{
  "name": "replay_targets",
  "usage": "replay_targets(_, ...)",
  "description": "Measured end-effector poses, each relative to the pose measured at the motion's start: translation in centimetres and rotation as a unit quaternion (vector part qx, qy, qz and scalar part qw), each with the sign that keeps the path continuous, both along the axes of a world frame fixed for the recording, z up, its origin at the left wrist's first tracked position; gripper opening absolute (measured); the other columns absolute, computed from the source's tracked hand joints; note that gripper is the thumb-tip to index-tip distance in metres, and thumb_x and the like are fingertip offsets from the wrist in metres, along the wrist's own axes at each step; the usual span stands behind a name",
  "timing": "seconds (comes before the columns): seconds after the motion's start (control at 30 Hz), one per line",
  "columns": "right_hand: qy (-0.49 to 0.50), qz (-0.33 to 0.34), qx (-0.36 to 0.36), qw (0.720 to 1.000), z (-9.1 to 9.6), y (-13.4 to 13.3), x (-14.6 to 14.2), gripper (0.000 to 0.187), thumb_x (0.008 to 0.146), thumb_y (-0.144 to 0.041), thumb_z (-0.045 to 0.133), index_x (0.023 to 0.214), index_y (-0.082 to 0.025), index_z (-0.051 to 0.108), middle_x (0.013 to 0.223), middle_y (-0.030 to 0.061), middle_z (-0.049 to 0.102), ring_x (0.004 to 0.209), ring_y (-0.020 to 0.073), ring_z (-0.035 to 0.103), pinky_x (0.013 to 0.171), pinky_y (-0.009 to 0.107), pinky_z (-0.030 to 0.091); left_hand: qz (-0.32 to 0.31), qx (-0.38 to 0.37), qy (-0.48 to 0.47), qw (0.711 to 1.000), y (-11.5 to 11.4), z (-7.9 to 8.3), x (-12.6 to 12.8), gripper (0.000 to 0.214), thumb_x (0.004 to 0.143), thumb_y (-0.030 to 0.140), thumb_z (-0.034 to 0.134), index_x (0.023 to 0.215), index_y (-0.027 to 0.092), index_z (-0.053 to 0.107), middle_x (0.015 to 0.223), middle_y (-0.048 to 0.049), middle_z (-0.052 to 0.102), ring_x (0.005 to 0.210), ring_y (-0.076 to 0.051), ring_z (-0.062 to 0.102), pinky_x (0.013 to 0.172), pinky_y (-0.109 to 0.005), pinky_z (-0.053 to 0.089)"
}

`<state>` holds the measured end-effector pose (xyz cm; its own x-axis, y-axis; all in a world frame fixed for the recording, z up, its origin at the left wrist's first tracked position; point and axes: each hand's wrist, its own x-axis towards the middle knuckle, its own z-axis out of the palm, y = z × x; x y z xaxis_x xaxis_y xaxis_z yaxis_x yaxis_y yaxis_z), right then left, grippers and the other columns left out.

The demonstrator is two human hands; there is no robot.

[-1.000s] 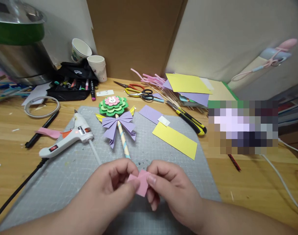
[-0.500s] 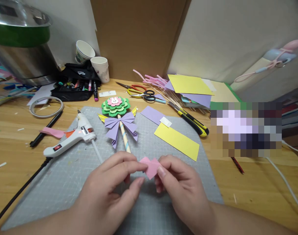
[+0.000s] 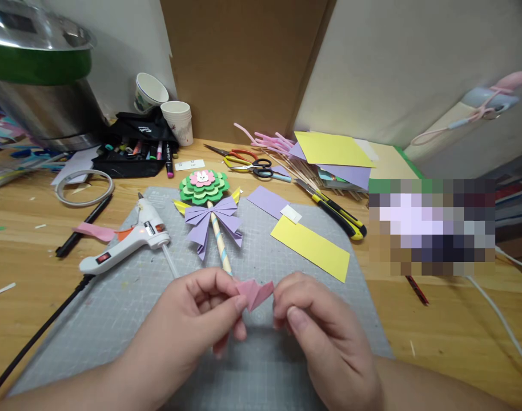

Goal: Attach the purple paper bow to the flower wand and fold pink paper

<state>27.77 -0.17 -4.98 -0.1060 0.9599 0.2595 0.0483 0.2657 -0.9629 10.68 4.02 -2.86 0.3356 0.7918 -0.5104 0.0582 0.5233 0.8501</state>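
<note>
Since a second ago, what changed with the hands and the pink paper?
Both hands carried the pink paper piece up the picture, away from the person, toward the foot of the paper flower wand. It showed a flat face; now it is turned edge-on and creased. The left hand and right hand still pinch its ends. Glue gun, yellow strip and cutting mat lie as before.

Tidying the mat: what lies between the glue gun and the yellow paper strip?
In the head view, the paper flower wand with its purple bow lies between the glue gun and the yellow strip.
</note>
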Motion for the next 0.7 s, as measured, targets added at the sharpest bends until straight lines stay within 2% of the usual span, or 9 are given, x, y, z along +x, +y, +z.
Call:
replay_targets(0.07, 0.004, -0.018, -0.043, 0.999, -0.1, 0.1, 0.0, 0.025, 0.094, -0.022, 0.043, 0.07, -0.02, 0.051, 0.067, -0.0003, 0.049, 0.063, 0.0145, 0.048, 0.059, 0.029, 0.039, 0.017, -0.01, -0.027, 0.999, 0.1, -0.2, -0.1, 0.025, 0.069, 0.036, 0.073, 0.067, 0.018, 0.055, 0.046, 0.0042, 0.058, 0.04, -0.007, 0.043, 0.037, -0.015, 0.034)
replay_targets(0.13, -0.004, -0.001, -0.084, 0.996, -0.1, 0.4, -0.1, 0.032, 0.093, -0.028, 0.044, 0.062, -0.021, 0.044, 0.06, -0.0021, 0.043, 0.056, 0.0135, 0.043, 0.055, 0.028, 0.036, 0.022, -0.017, -0.041, 0.999, 0.2, -0.3, -0.2, 0.025, 0.07, 0.036, 0.072, 0.066, 0.018, 0.054, 0.046, 0.0045, 0.058, 0.04, -0.007, 0.043, 0.038, -0.015, 0.034)
replay_targets(0.3, 0.025, 0.073, -0.174, 0.982, -0.2, 0.6, -0.7, 0.019, 0.088, -0.033, 0.052, 0.074, -0.02, 0.05, 0.063, -0.003, 0.046, 0.057, 0.0123, 0.043, 0.053, 0.026, 0.036, -0.012, -0.008, -0.036, 0.999, 0.2, -0.1, -0.3, 0.025, 0.069, 0.034, 0.071, 0.061, 0.018, 0.054, 0.046, 0.0059, 0.052, 0.041, -0.006, 0.043, 0.042, -0.017, 0.035)
replay_targets(0.43, 0.026, 0.076, -0.169, 0.982, -0.2, 0.6, -1.0, 0.023, 0.089, -0.032, 0.049, 0.069, -0.02, 0.047, 0.058, -0.0046, 0.041, 0.053, 0.0116, 0.04, 0.052, 0.026, 0.034, -0.054, 0.034, -0.009, 0.998, 0.1, 0.0, -0.1, 0.023, 0.071, 0.033, 0.069, 0.062, 0.018, 0.054, 0.057, 0.0054, 0.052, 0.044, -0.007, 0.043, 0.043, -0.018, 0.035)
replay_targets(0.57, 0.018, 0.08, -0.17, 0.982, 0.0, 0.7, -1.0, 0.02, 0.085, -0.027, 0.049, 0.067, -0.02, 0.047, 0.058, -0.0036, 0.045, 0.053, 0.0111, 0.041, 0.051, 0.024, 0.035, -0.095, 0.076, 0.033, 0.992, -0.1, 0.1, 0.1, 0.019, 0.074, 0.03, 0.064, 0.063, 0.019, 0.054, 0.054, 0.006, 0.048, 0.05, -0.009, 0.042, 0.047, -0.02, 0.034)
replay_targets(0.7, -0.004, 0.073, -0.163, 0.984, 0.0, 0.8, -1.1, 0.019, 0.082, -0.025, 0.05, 0.064, -0.02, 0.047, 0.057, -0.0042, 0.045, 0.052, 0.0106, 0.041, 0.05, 0.024, 0.034, -0.104, 0.096, 0.06, 0.988, -0.5, -0.1, 0.1, 0.02, 0.076, 0.03, 0.061, 0.062, 0.019, 0.051, 0.055, 0.0062, 0.044, 0.052, -0.01, 0.038, 0.048, -0.02, 0.033)
